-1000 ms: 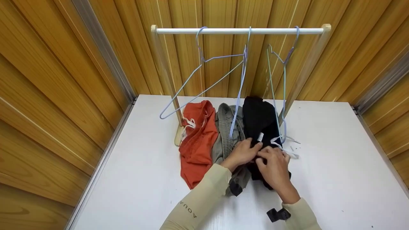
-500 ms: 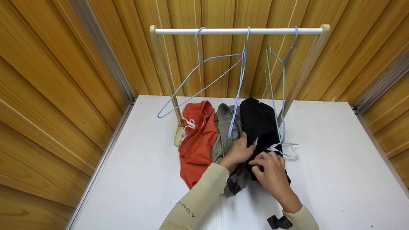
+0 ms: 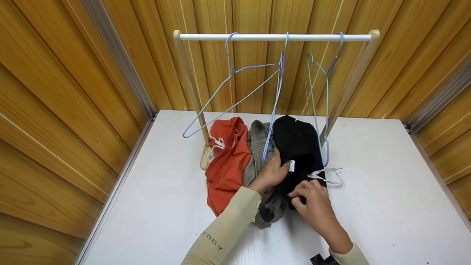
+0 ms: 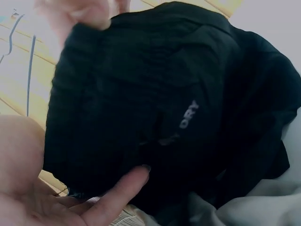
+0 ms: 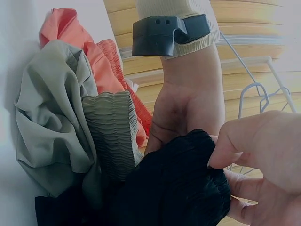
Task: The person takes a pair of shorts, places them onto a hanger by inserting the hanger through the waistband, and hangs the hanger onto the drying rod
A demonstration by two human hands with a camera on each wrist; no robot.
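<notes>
Black shorts (image 3: 296, 136) with an elastic waistband lie at the right of a row of clothes. My left hand (image 3: 272, 172) grips one side of the waistband, its finger over the outside near pale lettering (image 4: 189, 115) in the left wrist view. The right hand (image 3: 313, 198) pinches the opposite side of the band; thumb and fingers close on the black edge (image 5: 214, 165) in the right wrist view. Between the hands the waist opening gapes, showing a white label (image 3: 291, 166). A white drawstring (image 3: 336, 182) trails out to the right.
Grey shorts (image 3: 255, 147) and orange shorts (image 3: 230, 158) lie to the left. Behind stands a rack with a white bar (image 3: 257, 37), carrying a left hanger (image 3: 215, 94), a middle hanger (image 3: 275, 106) and a right hanger (image 3: 327, 106) that hangs over the black shorts.
Both hands have drawn back toward the body, the left also a little leftward. The black waistband has come with them, and its opening and label show more.
</notes>
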